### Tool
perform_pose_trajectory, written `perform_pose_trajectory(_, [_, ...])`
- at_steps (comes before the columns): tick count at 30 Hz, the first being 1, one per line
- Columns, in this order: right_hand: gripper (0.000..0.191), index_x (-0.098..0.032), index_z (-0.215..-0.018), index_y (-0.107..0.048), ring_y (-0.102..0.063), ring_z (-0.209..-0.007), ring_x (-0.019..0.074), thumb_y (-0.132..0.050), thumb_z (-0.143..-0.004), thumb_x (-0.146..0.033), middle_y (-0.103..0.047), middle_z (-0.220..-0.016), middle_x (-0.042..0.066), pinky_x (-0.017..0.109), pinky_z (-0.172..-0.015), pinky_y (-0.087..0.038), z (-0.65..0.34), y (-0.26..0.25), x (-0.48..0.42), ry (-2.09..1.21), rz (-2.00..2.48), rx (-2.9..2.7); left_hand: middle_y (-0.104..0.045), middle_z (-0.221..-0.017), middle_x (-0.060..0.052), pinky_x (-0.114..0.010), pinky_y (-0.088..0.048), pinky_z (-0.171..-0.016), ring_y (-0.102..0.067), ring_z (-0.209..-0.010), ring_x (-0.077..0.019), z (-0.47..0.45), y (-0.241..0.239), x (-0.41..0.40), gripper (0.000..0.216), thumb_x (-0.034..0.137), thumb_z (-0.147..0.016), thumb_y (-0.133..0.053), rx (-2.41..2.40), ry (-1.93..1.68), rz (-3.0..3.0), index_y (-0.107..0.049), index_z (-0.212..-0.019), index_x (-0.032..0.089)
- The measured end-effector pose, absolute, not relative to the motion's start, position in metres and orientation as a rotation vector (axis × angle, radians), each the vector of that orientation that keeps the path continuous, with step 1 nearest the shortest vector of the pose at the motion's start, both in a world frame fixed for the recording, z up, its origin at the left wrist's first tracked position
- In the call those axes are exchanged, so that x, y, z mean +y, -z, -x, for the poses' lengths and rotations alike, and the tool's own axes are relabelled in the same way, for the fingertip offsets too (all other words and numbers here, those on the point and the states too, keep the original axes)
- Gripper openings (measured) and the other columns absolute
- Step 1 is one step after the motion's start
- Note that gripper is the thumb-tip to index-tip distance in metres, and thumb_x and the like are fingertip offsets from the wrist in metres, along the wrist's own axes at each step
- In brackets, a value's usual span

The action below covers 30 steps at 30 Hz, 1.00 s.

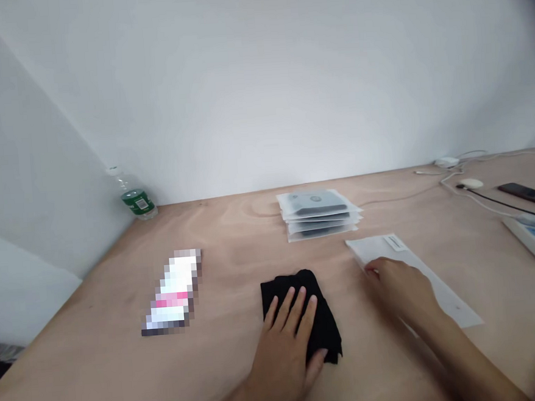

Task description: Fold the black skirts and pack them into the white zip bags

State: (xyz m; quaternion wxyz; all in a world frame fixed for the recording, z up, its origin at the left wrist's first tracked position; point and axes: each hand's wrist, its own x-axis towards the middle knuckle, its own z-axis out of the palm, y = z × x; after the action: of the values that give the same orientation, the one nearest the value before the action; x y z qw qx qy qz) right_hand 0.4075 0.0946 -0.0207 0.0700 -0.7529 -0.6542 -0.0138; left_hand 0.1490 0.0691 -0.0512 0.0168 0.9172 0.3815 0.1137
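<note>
A folded black cloth point(329, 324) lies on the table in front of me. My left hand point(287, 346) rests flat on top of it, fingers stretched out and slightly spread. To the right lies a flat, frosted plastic bag point(443, 298) with a small white label near its far end. My right hand point(399, 286) reaches over this bag, its fingers curled and pinched at the bag's left edge. The palm hides part of the bag and most of the fingers.
Behind the cloth stands a stack of several filled frosted bags point(321, 212). A blurred-out phone point(175, 292) lies at left, a water bottle point(137, 200) in the back corner. At right are cables, a dark remote-like object point(530, 195) and a white power strip point(534, 246).
</note>
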Motion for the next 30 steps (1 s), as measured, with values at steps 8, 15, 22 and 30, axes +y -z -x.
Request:
perform_pose_trajectory(8, [0.025, -0.022, -0.083, -0.063, -0.058, -0.08, 0.016, -0.041, -0.084, -0.01, -0.067, -0.086, 0.004, 0.037, -0.085, -0.037, -0.348, 0.016, 0.083, 0.111, 1.107, -2.384, -0.049, -0.133, -0.008, -0.038, -0.034, -0.1, -0.035, -0.128, -0.025, -0.145, 0.027, 0.053, 0.042, 0.032, -0.08, -0.052, 0.868, -0.984, -3.012, -0.053, -0.118, 0.016])
perform_pose_trajectory(15, [0.023, -0.024, -0.081, -0.059, -0.056, -0.078, 0.0136, -0.042, -0.084, -0.009, -0.067, -0.086, 0.0, 0.034, -0.079, -0.041, -0.33, 0.029, 0.077, 0.037, 0.871, -2.321, -0.063, -0.117, 0.001, -0.034, -0.045, -0.087, -0.056, -0.107, -0.0188, -0.134, 0.027, 0.065, 0.031, 0.013, -0.084, -0.043, 1.19, -0.741, -3.007, -0.061, -0.107, 0.025])
perform_pose_trajectory(22, [0.011, -0.022, -0.086, -0.054, -0.057, -0.079, 0.0216, -0.057, -0.078, -0.027, -0.06, -0.082, 0.006, 0.038, -0.071, -0.044, -0.33, 0.031, 0.07, 0.106, 1.312, -1.979, -0.06, -0.121, -0.004, -0.033, -0.049, -0.084, -0.055, -0.109, -0.0201, -0.109, 0.033, 0.084, 0.045, 0.006, -0.083, -0.036, 1.665, -0.744, -2.877, -0.05, -0.124, 0.018])
perform_pose_trajectory(30, [0.036, -0.021, -0.097, -0.052, -0.055, -0.092, 0.0253, -0.057, -0.074, -0.048, -0.056, -0.097, 0.008, 0.039, -0.077, -0.045, -0.335, 0.035, 0.075, -0.483, 1.672, -2.125, -0.054, -0.128, 0.0, -0.041, -0.048, -0.082, -0.046, -0.119, -0.0272, -0.108, 0.028, 0.089, 0.043, 0.008, -0.081, -0.037, 1.839, -0.7, -2.833, -0.054, -0.119, 0.019])
